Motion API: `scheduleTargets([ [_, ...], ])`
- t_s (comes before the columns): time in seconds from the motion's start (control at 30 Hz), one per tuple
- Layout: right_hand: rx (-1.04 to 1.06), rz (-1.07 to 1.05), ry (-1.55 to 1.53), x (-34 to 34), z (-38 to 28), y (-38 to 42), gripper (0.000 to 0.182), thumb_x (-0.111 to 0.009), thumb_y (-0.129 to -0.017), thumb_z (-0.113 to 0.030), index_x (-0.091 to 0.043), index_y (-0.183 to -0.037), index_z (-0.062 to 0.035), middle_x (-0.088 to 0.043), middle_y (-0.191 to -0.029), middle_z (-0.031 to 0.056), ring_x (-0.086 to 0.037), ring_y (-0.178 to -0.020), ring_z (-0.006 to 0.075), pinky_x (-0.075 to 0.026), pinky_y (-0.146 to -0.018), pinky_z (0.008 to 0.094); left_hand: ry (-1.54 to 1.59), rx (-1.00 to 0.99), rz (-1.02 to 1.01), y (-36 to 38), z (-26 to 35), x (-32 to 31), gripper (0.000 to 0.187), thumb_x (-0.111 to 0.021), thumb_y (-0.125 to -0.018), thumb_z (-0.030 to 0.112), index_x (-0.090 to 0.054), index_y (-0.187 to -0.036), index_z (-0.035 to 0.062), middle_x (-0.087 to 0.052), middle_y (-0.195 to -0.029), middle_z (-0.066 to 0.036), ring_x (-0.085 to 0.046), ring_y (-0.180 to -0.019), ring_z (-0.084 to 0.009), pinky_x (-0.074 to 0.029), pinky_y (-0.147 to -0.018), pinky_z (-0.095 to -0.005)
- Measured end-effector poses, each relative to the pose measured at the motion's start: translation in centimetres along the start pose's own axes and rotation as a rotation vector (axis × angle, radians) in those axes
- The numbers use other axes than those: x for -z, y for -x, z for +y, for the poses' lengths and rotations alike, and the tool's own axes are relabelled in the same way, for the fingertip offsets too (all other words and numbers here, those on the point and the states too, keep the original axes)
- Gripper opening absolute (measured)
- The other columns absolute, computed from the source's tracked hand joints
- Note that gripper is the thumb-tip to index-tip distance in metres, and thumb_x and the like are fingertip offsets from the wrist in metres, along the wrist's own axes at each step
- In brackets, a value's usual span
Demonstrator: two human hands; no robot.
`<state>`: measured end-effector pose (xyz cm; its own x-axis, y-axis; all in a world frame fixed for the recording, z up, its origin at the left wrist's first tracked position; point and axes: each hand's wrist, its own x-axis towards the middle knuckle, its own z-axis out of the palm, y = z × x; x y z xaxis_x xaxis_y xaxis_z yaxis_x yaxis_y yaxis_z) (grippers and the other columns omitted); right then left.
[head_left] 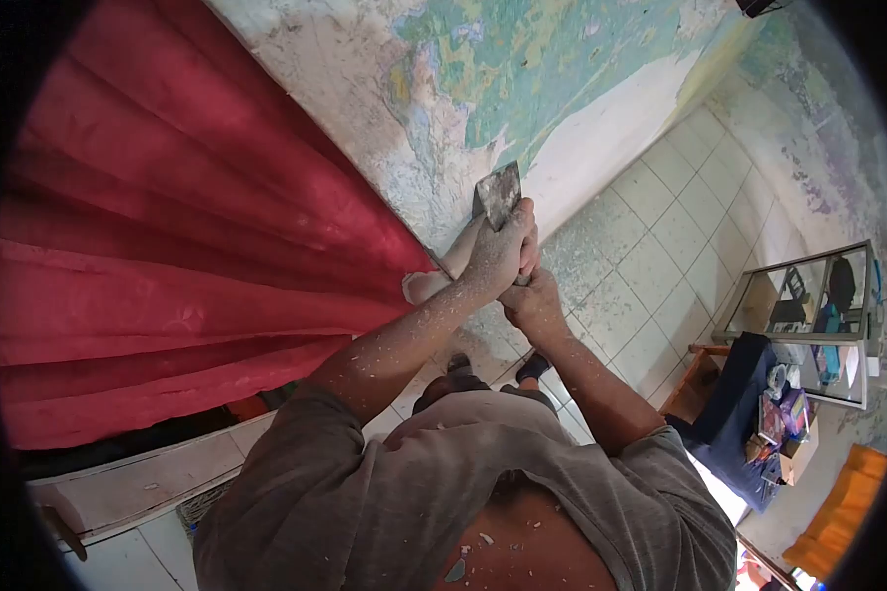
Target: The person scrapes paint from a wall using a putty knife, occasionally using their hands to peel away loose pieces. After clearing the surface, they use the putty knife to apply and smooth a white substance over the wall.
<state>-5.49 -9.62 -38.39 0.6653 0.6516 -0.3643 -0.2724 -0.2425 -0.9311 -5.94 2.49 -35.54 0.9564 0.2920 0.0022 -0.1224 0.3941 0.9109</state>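
A metal scraper (pixel 500 195) with a broad, dusty blade stands against the lower part of a wall (pixel 503 79) with peeling green and white paint. My left hand (pixel 500 246) is closed round the scraper just below its blade. Lower on the tool, my right hand (pixel 536 303) is wrapped round the handle end, close under the left one. Most of the handle is hidden by my fingers. Both hands and forearms are speckled with pale dust and paint flakes.
A red curtain (pixel 187 236) hangs at the left beside the wall edge. Paint chips lie on the tiled floor (pixel 650 246). At the right are a glass-fronted cabinet (pixel 808 305), a dark blue cloth (pixel 734 404) with small items near it, and an orange cloth (pixel 843 507).
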Motion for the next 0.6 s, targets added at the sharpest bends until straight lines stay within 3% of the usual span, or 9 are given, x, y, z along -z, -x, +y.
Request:
scheduleTargets([
  [0.07, -0.028, 0.050, 0.029, 0.2, 0.8, 1.2, 0.036, -0.068, -0.078, -0.015, -0.063, -0.108, 0.0036, -0.069, -0.091, 0.0169, -0.065, -0.086, 0.0231, -0.050, -0.078, 0.0382, 0.037, 0.060, 0.073, 1.8, -2.3, -0.7, 0.045, -0.043, -0.106, 0.039, -0.043, -0.071, 0.0119, -0.040, -0.049, 0.001, -0.039, -0.041, -0.0129, -0.039, -0.046, -0.0304],
  [0.13, 0.132, 0.098, 0.153, -0.1, 3.0, 3.0, 0.032, -0.070, -0.079, -0.015, -0.062, -0.104, 0.0029, -0.068, -0.085, 0.0080, -0.062, -0.073, 0.0134, -0.049, -0.064, 0.0316, -0.007, 0.070, 0.090, 4.5, -4.1, -0.7, 0.042, -0.043, -0.106, 0.040, -0.043, -0.076, 0.0116, -0.040, -0.050, 0.001, -0.038, -0.041, -0.0128, -0.038, -0.045, -0.0305],
  [0.23, 0.014, 0.060, 0.322, 0.0, 1.9, 3.1, 0.034, -0.070, -0.077, -0.015, -0.061, -0.104, 0.0045, -0.069, -0.086, 0.0093, -0.063, -0.075, 0.0146, -0.050, -0.069, 0.0344, 0.098, 0.200, 0.194, 4.6, -4.1, -0.2, 0.042, -0.043, -0.106, 0.041, -0.043, -0.075, 0.0113, -0.039, -0.050, 0.000, -0.039, -0.041, -0.0133, -0.038, -0.044, -0.0322],
  [0.27, 0.174, 0.100, 0.123, -0.3, 2.0, 1.4, 0.034, -0.070, -0.076, -0.013, -0.061, -0.103, 0.0047, -0.066, -0.077, 0.0066, -0.061, -0.069, 0.0145, -0.049, -0.066, 0.0331, 0.075, 0.115, 0.191, 3.1, -2.8, -0.2, 0.045, -0.043, -0.106, 0.041, -0.042, -0.072, 0.0112, -0.038, -0.048, 0.000, -0.041, -0.040, -0.0139, -0.038, -0.043, -0.0324],
  [0.3, 0.173, 0.102, 0.123, -0.2, 2.1, 1.2, 0.034, -0.070, -0.076, -0.013, -0.061, -0.103, 0.0047, -0.066, -0.077, 0.0066, -0.061, -0.069, 0.0145, -0.049, -0.066, 0.0331, 0.076, 0.116, 0.189, 2.7, -2.5, 0.1, 0.045, -0.043, -0.106, 0.041, -0.042, -0.072, 0.0112, -0.038, -0.048, 0.000, -0.041, -0.040, -0.0139, -0.038, -0.043, -0.0324],
  [0.37, 0.039, 0.035, 0.167, 0.4, -0.5, 0.5, 0.041, -0.070, -0.075, -0.018, -0.062, -0.109, 0.0051, -0.069, -0.094, 0.0200, -0.067, -0.092, 0.0286, -0.050, -0.082, 0.0381, 0.027, 0.110, 0.089, 0.9, -1.9, 0.4, 0.045, -0.042, -0.106, 0.042, -0.040, -0.070, 0.0145, -0.041, -0.051, 0.000, -0.043, -0.046, -0.0150, -0.044, -0.058, -0.0325],
  [0.43, -0.125, -0.006, 0.191, 1.2, -0.8, 1.1, 0.044, -0.071, -0.075, -0.016, -0.060, -0.113, 0.0046, -0.069, -0.098, 0.0210, -0.067, -0.097, 0.0285, -0.050, -0.084, 0.0380, 0.052, 0.050, 0.059, 1.1, -3.0, 0.0, 0.046, -0.042, -0.106, 0.042, -0.040, -0.070, 0.0144, -0.040, -0.051, 0.000, -0.043, -0.046, -0.0147, -0.044, -0.057, -0.0317],
  [0.5, 0.081, 0.052, 0.188, 1.4, 2.0, 1.9, 0.047, -0.070, -0.076, -0.015, -0.059, -0.118, 0.0041, -0.069, -0.102, 0.0215, -0.067, -0.102, 0.0295, -0.049, -0.088, 0.0393, -0.018, 0.027, 0.115, 2.7, -3.6, -1.0, 0.050, -0.042, -0.106, 0.040, -0.041, -0.065, 0.0122, -0.039, -0.047, 0.001, -0.041, -0.039, -0.0125, -0.040, -0.044, -0.0303],
  [0.6, 0.041, 0.083, 0.224, 0.7, 3.6, 2.6, 0.050, -0.070, -0.077, -0.017, -0.058, -0.120, 0.0041, -0.069, -0.106, 0.0213, -0.066, -0.107, 0.0315, -0.049, -0.090, 0.0413, 0.027, 0.107, 0.173, 4.0, -5.7, -0.8, 0.049, -0.042, -0.106, 0.041, -0.040, -0.066, 0.0124, -0.039, -0.048, 0.001, -0.040, -0.039, -0.0129, -0.040, -0.045, -0.0311],
])
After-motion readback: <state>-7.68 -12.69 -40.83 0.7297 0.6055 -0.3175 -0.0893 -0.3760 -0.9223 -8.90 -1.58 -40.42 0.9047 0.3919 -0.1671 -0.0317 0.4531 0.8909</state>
